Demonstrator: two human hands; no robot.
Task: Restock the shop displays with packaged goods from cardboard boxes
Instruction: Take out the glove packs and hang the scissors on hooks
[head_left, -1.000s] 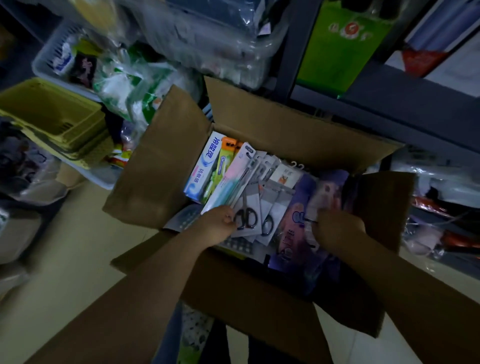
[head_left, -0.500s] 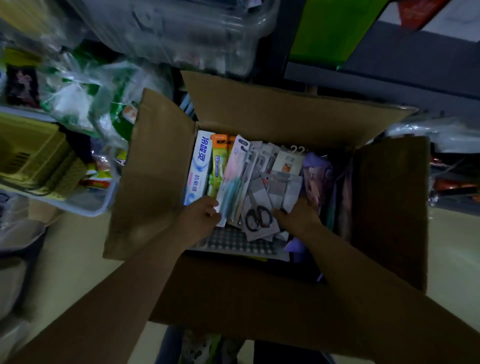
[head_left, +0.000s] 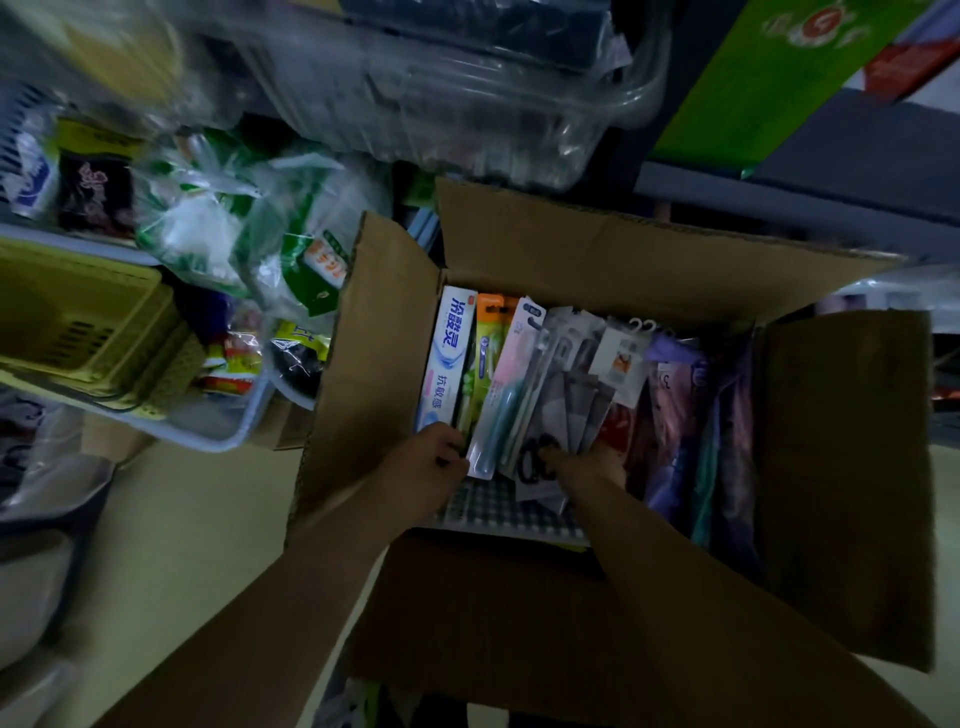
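An open cardboard box stands on the floor, its flaps folded outward. Packaged goods stand upright inside. A toothpaste carton sits against the left wall; toothbrush packs lean just beside it. The left hand has its fingers curled at the lower end of those packs. The right hand reaches among the scissors packs at the box centre; its grasp cannot be determined. Purple packs fill the right side.
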